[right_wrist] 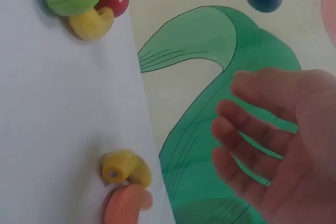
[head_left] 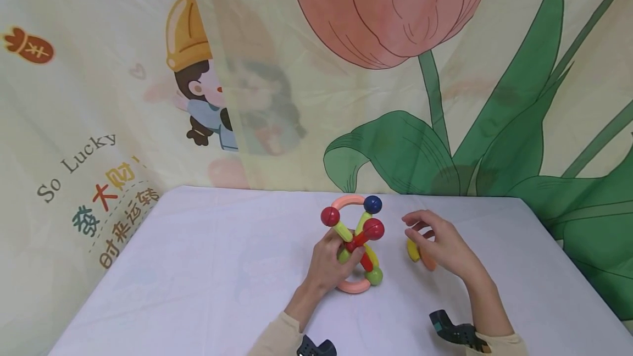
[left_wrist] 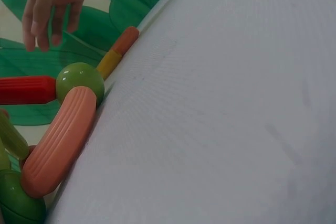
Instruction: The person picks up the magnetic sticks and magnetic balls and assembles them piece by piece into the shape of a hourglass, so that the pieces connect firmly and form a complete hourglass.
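On the white table (head_left: 207,268), just right of its centre, stands a toy (head_left: 357,246) built of sticks and balls; the left hand (head_left: 330,261) grips it at its lower left, about 8 o'clock on the build, fingers curled round the crossing sticks, so that hand is clamped on the toy. A red ball (head_left: 329,216) sits at the toy's 10 o'clock, a blue ball (head_left: 372,204) at 1 o'clock, a second red ball (head_left: 373,229) just below the blue one, and a green ball (head_left: 375,276) at 5 o'clock; a pink arc (head_left: 346,200) bridges the top, another pink arc (head_left: 353,287) lies along the base, touching the green ball, as the left wrist view shows plainly.

The right hand (head_left: 437,240) hovers at 3 o'clock from the toy, near it but apart; its fingers are spread and loosely bent, holding nothing, which the right wrist view confirms. Under that hand, on the cloth, lie two loose curved pieces, touching each other; a yellow piece (right_wrist: 125,167) nearer the toy and an orange piece (right_wrist: 126,205) beside it. In the head view they peek out beneath the palm at its 7 o'clock.

Behind the table, at 12 o'clock, hangs a backdrop (head_left: 445,98) printed with a tulip and green leaves; a cartoon figure (head_left: 198,70) shows at 10 o'clock.
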The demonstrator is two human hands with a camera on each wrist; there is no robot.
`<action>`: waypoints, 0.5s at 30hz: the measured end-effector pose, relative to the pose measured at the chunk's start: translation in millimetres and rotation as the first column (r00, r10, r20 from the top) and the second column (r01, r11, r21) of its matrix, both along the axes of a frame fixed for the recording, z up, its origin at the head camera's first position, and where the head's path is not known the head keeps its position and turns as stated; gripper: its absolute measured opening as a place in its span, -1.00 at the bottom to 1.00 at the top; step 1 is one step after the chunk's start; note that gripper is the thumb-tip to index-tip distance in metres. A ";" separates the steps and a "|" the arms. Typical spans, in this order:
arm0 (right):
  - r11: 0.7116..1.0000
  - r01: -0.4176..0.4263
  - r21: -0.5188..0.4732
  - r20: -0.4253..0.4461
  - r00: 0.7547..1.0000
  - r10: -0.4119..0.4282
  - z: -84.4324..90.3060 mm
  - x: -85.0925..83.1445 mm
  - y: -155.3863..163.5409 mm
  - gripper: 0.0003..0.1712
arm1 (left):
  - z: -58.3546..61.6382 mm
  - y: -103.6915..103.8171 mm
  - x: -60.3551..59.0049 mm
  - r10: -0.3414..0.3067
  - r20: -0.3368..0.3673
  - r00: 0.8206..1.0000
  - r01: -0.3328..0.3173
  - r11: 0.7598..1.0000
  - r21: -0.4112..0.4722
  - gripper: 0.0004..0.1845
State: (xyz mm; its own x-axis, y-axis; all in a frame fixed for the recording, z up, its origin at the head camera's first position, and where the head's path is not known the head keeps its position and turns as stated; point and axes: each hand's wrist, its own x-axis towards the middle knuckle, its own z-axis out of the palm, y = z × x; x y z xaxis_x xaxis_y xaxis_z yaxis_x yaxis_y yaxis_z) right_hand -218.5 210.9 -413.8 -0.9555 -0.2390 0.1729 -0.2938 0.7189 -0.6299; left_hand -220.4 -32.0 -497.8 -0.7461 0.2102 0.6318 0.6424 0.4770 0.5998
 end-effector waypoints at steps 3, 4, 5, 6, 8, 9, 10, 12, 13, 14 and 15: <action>1.000 0.026 0.016 0.036 0.999 -0.026 -5.1 -3.0 3.4 -0.63 | 0.0 0.0 0.2 -0.006 -0.005 1.000 0.006 1.000 0.008 -0.74; 0.999 0.033 0.019 0.047 0.998 -0.034 -6.9 -4.0 4.7 -0.63 | 0.1 0.0 0.2 -0.006 -0.005 1.000 0.006 1.000 0.009 -0.74; 0.999 0.040 0.023 0.059 0.997 -0.041 -8.7 -5.0 6.0 -0.64 | -0.1 -0.1 0.2 -0.006 -0.003 1.000 0.006 1.000 0.011 -0.74; 0.998 0.048 0.029 0.073 0.996 -0.050 -10.3 -5.8 7.4 -0.63 | -0.2 -0.2 0.2 -0.006 -0.002 1.000 0.006 1.000 0.011 -0.74; 0.997 0.062 0.039 0.108 0.992 -0.066 -12.8 -6.8 10.3 -0.63 | 0.0 -0.5 0.1 -0.007 -0.003 1.000 0.007 1.000 0.007 -0.74; 0.997 0.068 0.045 0.124 0.990 -0.073 -14.0 -7.3 11.9 -0.63 | 0.0 -0.6 0.1 -0.007 0.001 1.000 0.007 1.000 0.005 -0.74; 0.996 0.072 0.051 0.142 0.987 -0.079 -15.3 -7.6 13.7 -0.63 | -0.1 -0.6 0.2 -0.007 0.004 1.000 0.007 1.000 0.002 -0.74; 0.995 0.080 0.058 0.174 0.981 -0.089 -17.7 -8.0 17.2 -0.62 | -0.4 -0.6 -0.1 -0.009 0.012 1.000 0.009 1.000 -0.002 -0.74; 0.995 0.083 0.061 0.187 0.978 -0.093 -19.1 -8.1 18.7 -0.63 | -0.6 -0.6 -0.3 -0.009 0.014 1.000 0.010 1.000 -0.005 -0.74; 0.994 0.083 0.066 0.195 0.976 -0.094 -20.7 -8.6 20.2 -0.64 | -0.9 -0.6 -0.3 -0.009 0.020 1.000 0.009 1.000 -0.006 -0.74; 0.994 0.083 0.072 0.202 0.975 -0.096 -22.2 -9.0 21.5 -0.65 | -1.2 -0.7 -0.4 -0.009 0.021 1.000 0.009 1.000 -0.006 -0.74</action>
